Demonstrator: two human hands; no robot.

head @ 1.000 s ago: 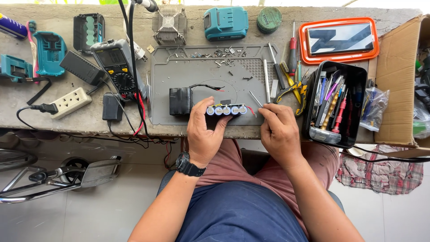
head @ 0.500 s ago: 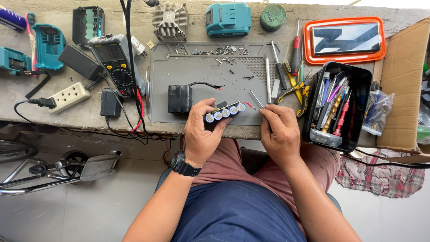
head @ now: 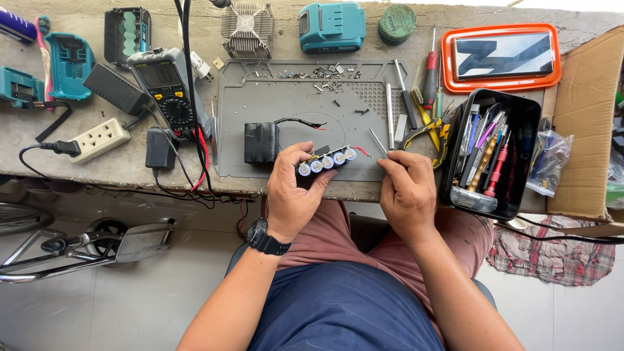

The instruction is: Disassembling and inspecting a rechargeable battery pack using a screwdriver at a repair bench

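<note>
My left hand [head: 290,192] is curled around a row of cylindrical battery cells [head: 327,160], thumb and fingers pinching the pack so its five pale round ends face up at me. The pack sits tilted, its right end a little farther than its left, over the near edge of the grey work mat [head: 292,107]. My right hand [head: 408,192] is loosely closed just to the right of the pack, fingertips pressed together on a thin metal probe [head: 379,141] that slants away to the far left; a short red wire [head: 361,152] shows between the pack and that hand.

On the mat, just left of the cells, lies a black wrapped battery block [head: 260,142] with a dark lead curving off to the right. Small screws [head: 323,73] are scattered along the mat's far edge. Left of the mat is a multimeter [head: 166,88], and nearer left a white power strip [head: 97,140]. To my right stands a black tray of screwdrivers [head: 492,153], with yellow-handled pliers [head: 430,132] between it and the mat. At the far edge sits a teal battery housing [head: 331,26].
</note>
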